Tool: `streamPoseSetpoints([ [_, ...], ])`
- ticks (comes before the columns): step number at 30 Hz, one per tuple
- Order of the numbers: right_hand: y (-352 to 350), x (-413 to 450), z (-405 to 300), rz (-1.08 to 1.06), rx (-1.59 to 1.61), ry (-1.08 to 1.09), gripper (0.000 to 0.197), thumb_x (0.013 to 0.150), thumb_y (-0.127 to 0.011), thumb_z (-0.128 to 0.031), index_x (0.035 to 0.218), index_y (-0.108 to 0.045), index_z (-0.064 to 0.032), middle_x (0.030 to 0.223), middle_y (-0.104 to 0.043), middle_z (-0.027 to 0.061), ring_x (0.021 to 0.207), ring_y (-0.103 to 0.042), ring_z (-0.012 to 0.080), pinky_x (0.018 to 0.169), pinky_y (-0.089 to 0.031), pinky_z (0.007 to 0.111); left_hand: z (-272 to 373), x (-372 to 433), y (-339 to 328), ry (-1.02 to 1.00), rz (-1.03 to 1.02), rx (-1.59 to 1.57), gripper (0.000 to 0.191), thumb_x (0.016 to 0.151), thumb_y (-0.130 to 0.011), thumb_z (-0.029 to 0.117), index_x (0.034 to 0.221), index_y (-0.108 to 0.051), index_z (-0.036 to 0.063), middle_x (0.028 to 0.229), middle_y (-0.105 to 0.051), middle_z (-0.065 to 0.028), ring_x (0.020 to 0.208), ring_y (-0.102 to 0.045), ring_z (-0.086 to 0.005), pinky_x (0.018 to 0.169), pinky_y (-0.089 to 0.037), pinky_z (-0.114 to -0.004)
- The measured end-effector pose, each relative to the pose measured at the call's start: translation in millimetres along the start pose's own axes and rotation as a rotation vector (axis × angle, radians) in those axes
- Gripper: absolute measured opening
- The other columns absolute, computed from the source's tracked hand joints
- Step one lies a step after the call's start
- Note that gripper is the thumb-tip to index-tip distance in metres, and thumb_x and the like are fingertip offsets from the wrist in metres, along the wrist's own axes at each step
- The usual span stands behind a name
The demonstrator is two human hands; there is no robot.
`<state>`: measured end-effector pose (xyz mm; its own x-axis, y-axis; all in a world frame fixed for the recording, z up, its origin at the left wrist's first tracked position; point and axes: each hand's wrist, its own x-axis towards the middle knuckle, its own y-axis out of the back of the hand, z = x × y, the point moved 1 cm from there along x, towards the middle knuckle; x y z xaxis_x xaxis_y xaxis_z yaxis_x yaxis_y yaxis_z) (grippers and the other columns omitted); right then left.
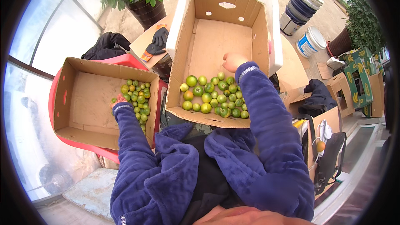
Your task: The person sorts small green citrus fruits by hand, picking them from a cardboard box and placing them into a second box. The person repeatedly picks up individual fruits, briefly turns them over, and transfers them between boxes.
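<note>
Two open cardboard boxes lie before me. The larger cardboard box [218, 120] holds green and yellowish round fruits [206, 97] at its near end. Above them, over the bare bottom, is my right hand [235, 62], fingers curled; whether anything is inside it is hidden. The smaller cardboard box [75, 131] at the left holds many small green fruits [141, 99] along its right side. My left hand [118, 100] reaches in at their left edge, palm partly up, with a small green fruit [113, 100] at its fingers; its grip is unclear.
A white plastic tub [273, 22] surrounds the larger box; a red plastic stool or chair [131, 60] is under the smaller one. Work gloves [158, 39] lie on cardboard between them. Stacked buckets [300, 9], potted plants [147, 12] and banana cartons [357, 82] stand beyond. A jacket [318, 97] is at the right.
</note>
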<state>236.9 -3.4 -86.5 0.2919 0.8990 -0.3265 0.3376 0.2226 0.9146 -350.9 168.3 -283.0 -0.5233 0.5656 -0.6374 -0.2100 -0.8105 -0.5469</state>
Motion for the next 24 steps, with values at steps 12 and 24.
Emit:
streamPoseSetpoints([
  [12, -14, -23, -3, -0.279, -0.549, -0.245, 0.036, 0.095, -0.054, -0.022, 0.127, -0.067, -0.0143, 0.141, -0.057, 0.0116, 0.125, -0.058, 0.0281, 0.090, -0.054, 0.045, -54, -314, -120, 0.132, -1.061, 0.403, 0.031, 0.099, -0.057, 0.021, 0.122, -0.056, 0.0005, 0.092, -0.068, -0.0103, 0.079, -0.066, -0.0200, 0.069, -0.054, -0.030],
  [24, -5, 5, -2, -0.125, -0.220, -0.055, 0.035, 0.093, -0.056, -0.018, 0.124, -0.067, -0.0063, 0.123, -0.068, 0.0122, 0.117, -0.063, 0.0274, 0.092, -0.053, 0.040, -116, -420, -116, 0.091, -1.628, 0.986, 0.030, 0.096, -0.062, 0.009, 0.124, -0.056, -0.0015, 0.111, -0.067, -0.0105, 0.096, -0.066, -0.0161, 0.085, -0.053, -0.028],
])
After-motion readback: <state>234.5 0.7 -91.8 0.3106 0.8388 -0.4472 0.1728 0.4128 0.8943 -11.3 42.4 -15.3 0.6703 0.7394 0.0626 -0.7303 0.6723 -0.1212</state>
